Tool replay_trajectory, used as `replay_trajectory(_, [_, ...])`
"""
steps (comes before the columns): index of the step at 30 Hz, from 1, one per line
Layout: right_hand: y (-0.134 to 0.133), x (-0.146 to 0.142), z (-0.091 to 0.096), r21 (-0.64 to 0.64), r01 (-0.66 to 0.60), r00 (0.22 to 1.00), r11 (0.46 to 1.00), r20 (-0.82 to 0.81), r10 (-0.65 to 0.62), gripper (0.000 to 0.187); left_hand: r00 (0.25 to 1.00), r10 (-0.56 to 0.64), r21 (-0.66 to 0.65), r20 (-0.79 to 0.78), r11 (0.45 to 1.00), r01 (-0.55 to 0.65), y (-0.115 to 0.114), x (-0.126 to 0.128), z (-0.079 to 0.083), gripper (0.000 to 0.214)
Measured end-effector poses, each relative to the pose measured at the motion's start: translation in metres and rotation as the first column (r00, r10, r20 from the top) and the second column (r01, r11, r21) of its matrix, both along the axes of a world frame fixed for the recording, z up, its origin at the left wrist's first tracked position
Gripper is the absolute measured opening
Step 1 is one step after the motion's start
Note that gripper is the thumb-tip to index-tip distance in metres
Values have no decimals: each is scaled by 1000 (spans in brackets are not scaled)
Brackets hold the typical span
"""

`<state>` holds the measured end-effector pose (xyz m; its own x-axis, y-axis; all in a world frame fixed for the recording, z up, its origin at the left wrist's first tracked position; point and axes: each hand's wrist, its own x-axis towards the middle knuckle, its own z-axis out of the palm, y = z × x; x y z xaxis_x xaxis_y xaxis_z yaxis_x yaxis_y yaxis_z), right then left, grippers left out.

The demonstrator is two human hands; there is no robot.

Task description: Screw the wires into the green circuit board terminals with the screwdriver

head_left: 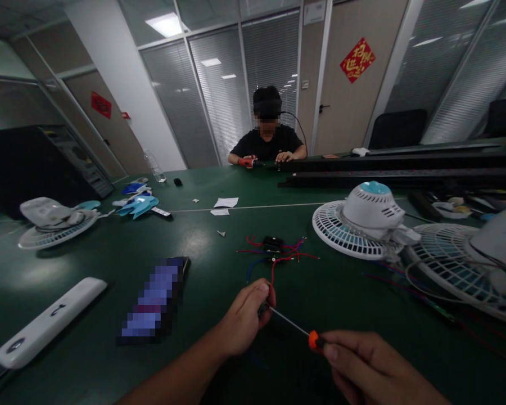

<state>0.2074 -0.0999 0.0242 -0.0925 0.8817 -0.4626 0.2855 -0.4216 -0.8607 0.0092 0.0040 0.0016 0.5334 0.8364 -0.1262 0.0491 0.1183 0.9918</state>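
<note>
My left hand (245, 318) is closed in a pinch on a small dark part with a red wire (273, 275) running up from it. My right hand (365, 365) grips a screwdriver (297, 329) by its orange handle, and the thin metal shaft points left into the part at my left fingertips. Just beyond lies a small black switch unit with red and blue wires (275, 250) spread on the green table (219, 225).
A white fan motor on its grille (365, 219) and a second grille (459, 270) lie right. A white panel (46, 323), a blurred phone (156, 301), another fan part (53, 219), blue blades (138, 205) and paper scraps lie left. A person sits across, working.
</note>
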Motion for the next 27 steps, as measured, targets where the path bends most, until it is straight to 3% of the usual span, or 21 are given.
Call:
replay_trajectory(4, [2,0,5,93,-99,991,991,99,90,39,1000,3,19,-20,1000,-3,0,1,3,41])
replay_trajectory(13, [2,-3,6,131,-179,982,975,76,171,38,999,29,-4,-32,1000,-29,-1,3,6,42])
replay_trajectory(18, [2,-2,8,169,-238,964,956,163,211,38,998,40,21,-52,999,-39,-2,4,8,43])
replay_trajectory(27, [-3,0,13,468,-230,928,853,370,48,33,995,48,33,-88,998,-45,-5,7,12,44])
